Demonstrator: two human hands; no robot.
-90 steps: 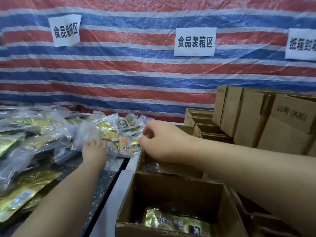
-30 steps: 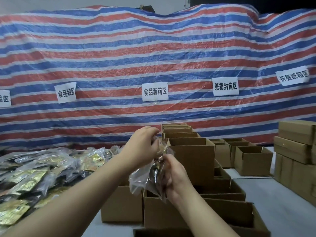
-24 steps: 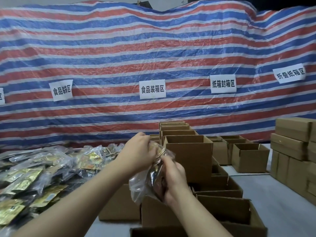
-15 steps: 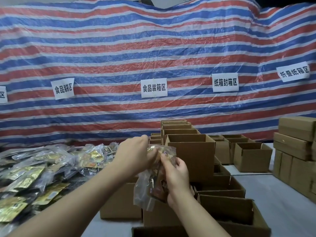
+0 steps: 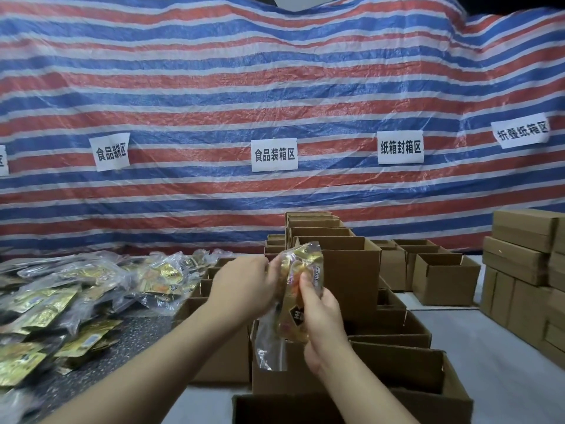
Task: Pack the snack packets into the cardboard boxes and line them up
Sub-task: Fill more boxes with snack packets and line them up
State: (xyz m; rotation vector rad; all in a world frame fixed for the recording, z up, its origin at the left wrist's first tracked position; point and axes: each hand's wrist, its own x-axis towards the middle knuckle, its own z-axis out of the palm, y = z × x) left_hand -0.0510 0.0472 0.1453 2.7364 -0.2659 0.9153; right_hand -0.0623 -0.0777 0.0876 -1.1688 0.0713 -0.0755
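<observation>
Both hands held one clear plastic bag of snack packets point(image 5: 298, 290) in the air above the open cardboard boxes point(image 5: 339, 270): the left hand point(image 5: 244, 286) pinched its top edge, the right hand point(image 5: 321, 313) gripped its middle. The bag was crinkled, with gold and orange wrappers showing through it. A pile of packets too many to count point(image 5: 61, 304) lay on the table point(image 5: 134, 335) at left. Four white paper signs point(image 5: 274, 154) were fully in view on the striped tarp point(image 5: 275, 87).

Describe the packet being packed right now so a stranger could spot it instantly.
Start at the striped tarp, then drop to the row of open cardboard boxes below. The held packet hangs above them, gripped by the left hand and right hand; every other packet lies piled.
</observation>
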